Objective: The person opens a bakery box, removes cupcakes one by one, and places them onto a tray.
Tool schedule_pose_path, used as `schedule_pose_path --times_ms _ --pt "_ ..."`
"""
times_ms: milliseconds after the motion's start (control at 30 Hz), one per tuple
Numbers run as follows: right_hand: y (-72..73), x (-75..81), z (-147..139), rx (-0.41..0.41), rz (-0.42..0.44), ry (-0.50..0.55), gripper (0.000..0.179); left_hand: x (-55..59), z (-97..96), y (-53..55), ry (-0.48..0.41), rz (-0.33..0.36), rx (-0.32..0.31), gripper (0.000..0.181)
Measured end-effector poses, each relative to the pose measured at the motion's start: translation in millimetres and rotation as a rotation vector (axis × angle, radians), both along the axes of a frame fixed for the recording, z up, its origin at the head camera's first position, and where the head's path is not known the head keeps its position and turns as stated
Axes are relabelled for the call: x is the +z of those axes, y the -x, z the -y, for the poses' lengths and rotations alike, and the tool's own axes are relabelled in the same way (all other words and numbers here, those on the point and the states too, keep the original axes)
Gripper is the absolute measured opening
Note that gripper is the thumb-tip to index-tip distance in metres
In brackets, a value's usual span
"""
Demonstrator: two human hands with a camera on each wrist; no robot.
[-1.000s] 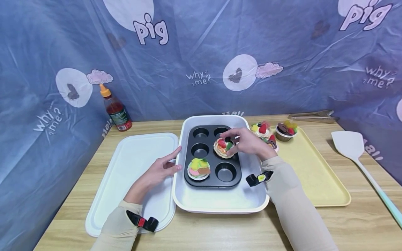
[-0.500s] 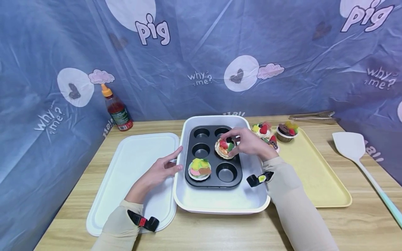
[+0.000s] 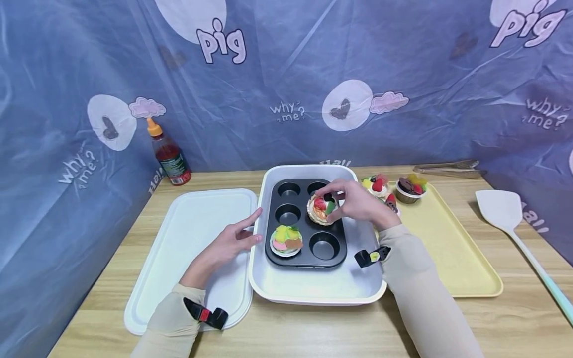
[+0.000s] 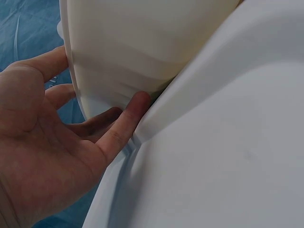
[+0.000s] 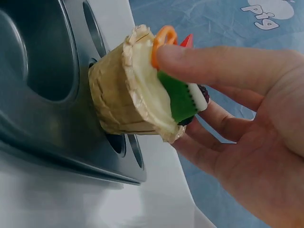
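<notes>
My right hand (image 3: 353,201) pinches a toy fruit cupcake (image 3: 319,215) at the middle right cup of a black muffin tin (image 3: 306,236). In the right wrist view, the thumb lies against the toppings of this cupcake (image 5: 116,92) and the fingers are behind it; its wrapper's base is at the cup's mouth. Another cupcake (image 3: 286,242), with yellow and pink toppings, sits in the front left cup. The tin lies inside a deep white tray (image 3: 313,291). With fingers extended, my left hand (image 3: 224,247) touches that tray's left outer wall (image 4: 128,52).
A white lid-like board (image 3: 188,233) lies left of the tray. Several cupcakes (image 3: 409,191) stand on a yellow tray (image 3: 447,248) at the right. Beyond are tongs (image 3: 452,169) and a white spatula (image 3: 506,211). A sauce bottle (image 3: 171,160) stands at the back left.
The head view has shifted slightly, moving the whole scene a little rightward in frame. Both hands keep their places, the right one still holding the fruit cupcake at the same cup.
</notes>
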State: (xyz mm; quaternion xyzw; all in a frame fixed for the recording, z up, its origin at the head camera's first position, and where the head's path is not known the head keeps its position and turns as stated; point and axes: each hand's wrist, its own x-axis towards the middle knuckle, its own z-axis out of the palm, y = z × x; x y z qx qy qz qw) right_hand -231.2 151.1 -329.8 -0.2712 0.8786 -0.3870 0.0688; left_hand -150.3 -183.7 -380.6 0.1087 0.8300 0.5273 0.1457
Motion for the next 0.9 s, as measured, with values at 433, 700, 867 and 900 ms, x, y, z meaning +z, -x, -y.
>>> schedule_pose_path --times_ms 433,700,867,900 --pt "-6.7 14.0 -11.7 -0.041 0.003 -0.005 0.055 -1.6 -2.5 1.1 -0.006 0.006 -0.004 0.070" --pt "-15.3 28.6 -15.8 -0.046 -0.018 -0.001 0.055 -1.8 -2.1 0.3 -0.007 0.009 0.008 0.069" --pt "-19.3 35.9 -18.6 -0.061 -0.030 -0.006 0.055 -1.3 -1.5 -0.4 -0.015 0.019 0.021 0.070" --pt "-19.6 37.0 -19.5 -0.061 -0.037 -0.003 0.055 -1.0 -1.5 -0.6 -0.018 0.022 0.024 0.070"
